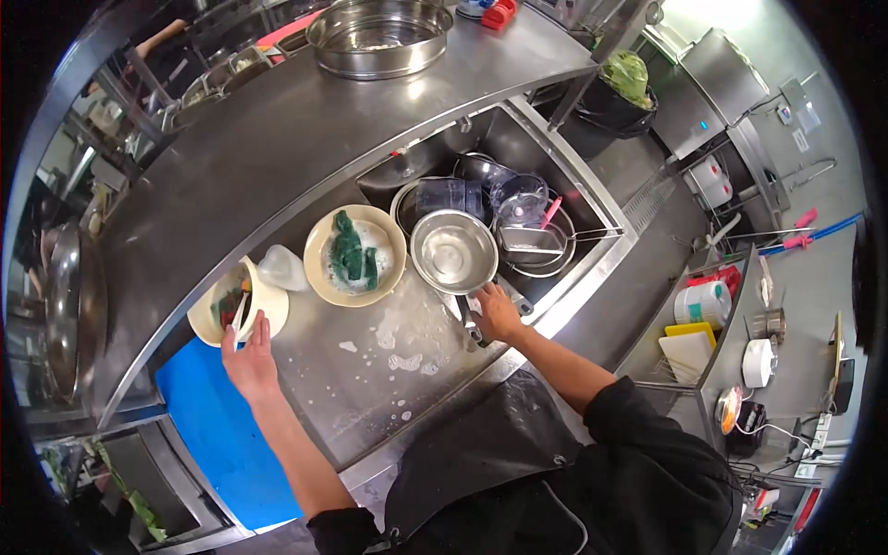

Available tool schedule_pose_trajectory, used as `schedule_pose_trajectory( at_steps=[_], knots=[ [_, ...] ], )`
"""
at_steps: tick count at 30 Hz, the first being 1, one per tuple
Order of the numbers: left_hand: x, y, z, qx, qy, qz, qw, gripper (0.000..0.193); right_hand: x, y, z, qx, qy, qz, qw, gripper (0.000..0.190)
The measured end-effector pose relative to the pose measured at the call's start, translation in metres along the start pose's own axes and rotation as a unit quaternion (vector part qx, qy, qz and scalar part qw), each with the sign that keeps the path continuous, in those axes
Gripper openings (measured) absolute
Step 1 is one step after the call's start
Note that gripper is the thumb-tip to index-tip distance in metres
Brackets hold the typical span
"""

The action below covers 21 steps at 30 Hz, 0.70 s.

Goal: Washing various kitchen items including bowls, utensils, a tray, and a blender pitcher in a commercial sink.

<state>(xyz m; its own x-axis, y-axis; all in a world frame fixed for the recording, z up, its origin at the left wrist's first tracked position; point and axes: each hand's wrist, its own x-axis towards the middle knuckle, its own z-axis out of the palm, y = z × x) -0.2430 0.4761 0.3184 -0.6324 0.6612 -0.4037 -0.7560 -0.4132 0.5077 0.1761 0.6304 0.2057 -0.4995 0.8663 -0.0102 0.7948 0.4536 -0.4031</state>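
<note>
My left hand (251, 366) is at the near side of a cream tub (272, 300), its fingertips at the rim and outer wall. Inside the tub are utensils, among them a white-handled one (240, 316) whose end meets my hand; whether I grip it is unclear. My right hand (496, 316) reaches down beside a stainless steel bowl (454, 252), over metal utensils (522, 302) lying on the steel counter (368, 388). Its fingertips are partly hidden. Between my hands, a cream bowl (316, 277) holds sudsy water and a green cloth (347, 253).
A sink (499, 132) holds clear plastic containers (449, 198), metal bowls and a strainer (531, 239). A translucent container (283, 268) lies between tub and bowl. A blue board (222, 444) is at left. A raised steel shelf (229, 166) carries a round steel pan (380, 55).
</note>
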Motion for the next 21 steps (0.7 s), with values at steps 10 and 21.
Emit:
schedule_pose_trajectory(
  at_steps=[10,21],
  knots=[
    [0.011,-0.034,0.004,0.14,0.015,0.084,0.987,0.061,0.06,0.028,0.016,-0.166,-0.119,-0.171,0.964,0.016],
    [-0.092,-0.216,0.015,0.358,-0.031,-0.108,0.927,0.04,0.15,0.113,-0.118,0.417,-0.061,0.147,0.895,0.035]
  ],
)
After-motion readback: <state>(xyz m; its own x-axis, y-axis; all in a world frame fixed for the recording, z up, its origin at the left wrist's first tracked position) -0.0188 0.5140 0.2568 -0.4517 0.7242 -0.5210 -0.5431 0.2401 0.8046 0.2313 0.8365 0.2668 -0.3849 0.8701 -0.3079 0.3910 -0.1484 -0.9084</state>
